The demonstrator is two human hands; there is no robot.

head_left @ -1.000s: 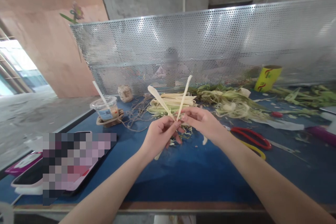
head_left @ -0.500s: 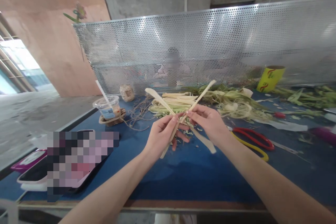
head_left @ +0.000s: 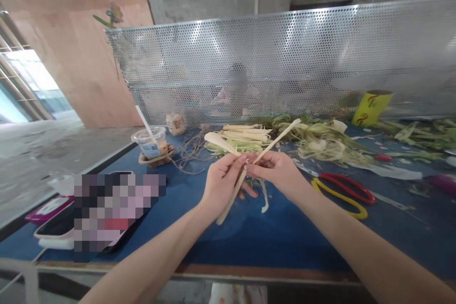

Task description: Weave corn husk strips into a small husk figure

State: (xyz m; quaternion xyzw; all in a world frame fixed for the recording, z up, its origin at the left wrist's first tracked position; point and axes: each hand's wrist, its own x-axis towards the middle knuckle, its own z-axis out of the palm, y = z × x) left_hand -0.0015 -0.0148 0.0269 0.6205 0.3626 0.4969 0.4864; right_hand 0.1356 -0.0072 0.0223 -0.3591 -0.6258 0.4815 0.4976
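Observation:
My left hand point(head_left: 221, 181) and my right hand point(head_left: 280, 170) meet over the blue table, fingertips pinched together. Between them they grip pale corn husk strips point(head_left: 280, 139) that cross in an X. One broad strip end points up left, a narrower one up right. A lower end slants down beside my left palm, and a thin curled end hangs below my right hand. The crossing point is partly hidden by my fingers. Just behind lies a pile of cut pale husk pieces point(head_left: 245, 134).
Red-and-yellow-handled scissors point(head_left: 344, 190) lie right of my right forearm. Loose husks point(head_left: 320, 140) and a yellow tube point(head_left: 372, 108) sit farther back. Left are a lidded cup point(head_left: 151, 145), tangled twine point(head_left: 192, 149) and phones point(head_left: 53, 223). A perforated metal screen point(head_left: 199, 66) closes the back; a person sits beyond it.
The fingers of both hands have drawn in closer at the crossing. The lower right strip end, broad before, now appears thin and hangs more steeply. The whole view has shifted slightly.

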